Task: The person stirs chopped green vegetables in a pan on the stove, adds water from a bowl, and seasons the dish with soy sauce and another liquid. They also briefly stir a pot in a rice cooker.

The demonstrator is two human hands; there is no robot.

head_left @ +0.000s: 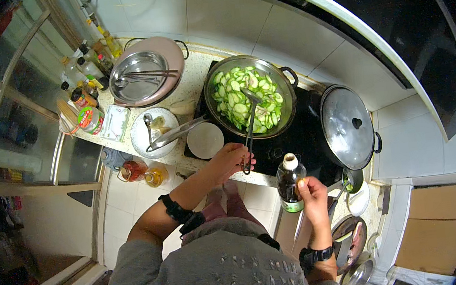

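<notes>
My left hand (236, 160) is at the handle of a dark spatula (252, 116), closed around its lower end. The spatula's head rests among sliced green vegetables (244, 98) in a wide wok (292, 112) on the black cooktop. In my right hand (314, 198) is a dark sauce bottle (291, 184) with a white neck and a green label, held upright in front of the cooktop's edge. Beside the wok's long metal handle (176, 135) sits a white bowl (205, 141).
A lidded pan (346, 124) stands right of the wok. At the left are a speckled plate (138, 131) with a spoon, a steel dish (144, 91) with chopsticks, and several bottles (91, 71). A round cutting board (358, 229) with a knife lies at the lower right.
</notes>
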